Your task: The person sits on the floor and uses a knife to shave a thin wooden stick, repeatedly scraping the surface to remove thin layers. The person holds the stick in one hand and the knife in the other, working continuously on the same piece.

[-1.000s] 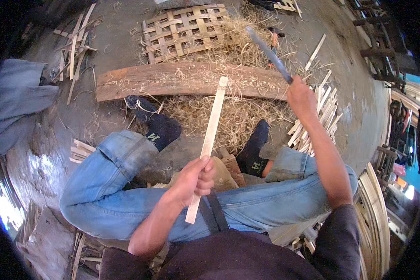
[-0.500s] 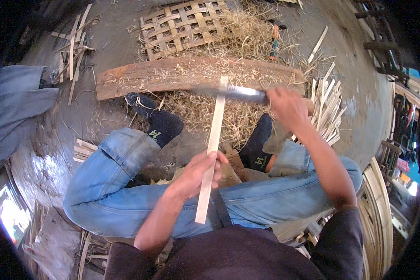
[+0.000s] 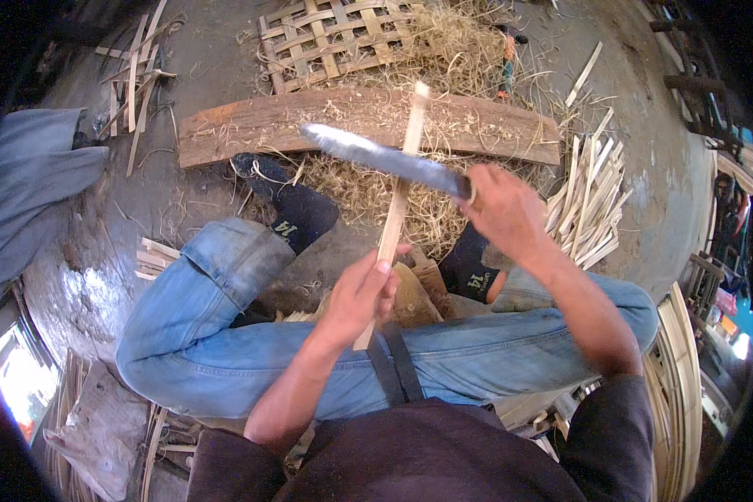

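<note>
My left hand (image 3: 361,293) is closed around the lower part of a pale, flat bamboo strip (image 3: 393,219), thumb on top. The strip slants up and away, its far end over a wooden plank (image 3: 243,130). My right hand (image 3: 508,209) grips a large knife (image 3: 368,155) whose handle is mostly hidden in the fist. The long grey blade points left and crosses over the strip's upper half; whether it touches the strip I cannot tell. Thin curled shavings (image 3: 351,201) lie under both, between my feet.
A woven bamboo lattice panel (image 3: 330,42) lies beyond the plank, beside more shavings. At the right is a pile of split strips (image 3: 590,197); a few sticks (image 3: 134,79) lie at the far left. A tool with an orange-and-green handle (image 3: 507,63) rests near the shavings.
The strip has moved up and away with my left hand, less of it showing below the fist. The knife has come nearer me and slightly left, its blade now tilted with the tip farther away.
</note>
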The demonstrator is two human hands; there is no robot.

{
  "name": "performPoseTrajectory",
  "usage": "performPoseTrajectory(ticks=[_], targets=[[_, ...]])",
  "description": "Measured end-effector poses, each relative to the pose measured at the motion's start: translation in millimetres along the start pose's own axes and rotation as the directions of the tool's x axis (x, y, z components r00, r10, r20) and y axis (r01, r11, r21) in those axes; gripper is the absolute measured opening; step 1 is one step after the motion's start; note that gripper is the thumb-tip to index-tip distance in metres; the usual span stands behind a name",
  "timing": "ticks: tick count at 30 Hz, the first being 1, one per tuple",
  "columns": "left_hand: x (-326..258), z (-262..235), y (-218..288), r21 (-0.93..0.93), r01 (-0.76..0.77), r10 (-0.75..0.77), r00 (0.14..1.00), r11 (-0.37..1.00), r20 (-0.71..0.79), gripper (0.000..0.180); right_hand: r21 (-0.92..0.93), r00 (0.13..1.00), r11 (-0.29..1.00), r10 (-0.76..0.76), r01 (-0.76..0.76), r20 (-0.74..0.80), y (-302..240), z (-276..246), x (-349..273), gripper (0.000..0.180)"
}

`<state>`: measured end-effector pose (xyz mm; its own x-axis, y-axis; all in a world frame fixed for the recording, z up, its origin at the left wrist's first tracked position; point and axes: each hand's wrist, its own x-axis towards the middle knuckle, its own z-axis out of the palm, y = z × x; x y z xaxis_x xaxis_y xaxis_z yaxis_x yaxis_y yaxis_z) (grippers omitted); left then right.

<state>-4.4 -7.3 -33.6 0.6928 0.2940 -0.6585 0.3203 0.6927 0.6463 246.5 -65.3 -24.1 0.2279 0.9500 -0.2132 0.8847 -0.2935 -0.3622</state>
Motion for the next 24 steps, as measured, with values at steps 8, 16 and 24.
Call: performPoseTrajectory(ticks=[8,16,24], targets=[[7,-6,-3,-0.117,0.141,-0.152,0.985,0.983,-0.086,0.036,0.000,0.899,0.997,-0.075,0.083,0.431,-39,9,-35,0.031],[3,-6,-8,0.085,0.065,-0.056,0.993,0.994,-0.102,0.029,0.036,0.947,0.976,-0.219,0.216,0.235,-37,1,-33,0.015],[-7,-8,7,-0.113,0.133,-0.136,0.990,0.985,-0.025,0.030,-0.067,0.982,0.993,-0.085,0.098,0.171,-21,8,-23,0.014]])
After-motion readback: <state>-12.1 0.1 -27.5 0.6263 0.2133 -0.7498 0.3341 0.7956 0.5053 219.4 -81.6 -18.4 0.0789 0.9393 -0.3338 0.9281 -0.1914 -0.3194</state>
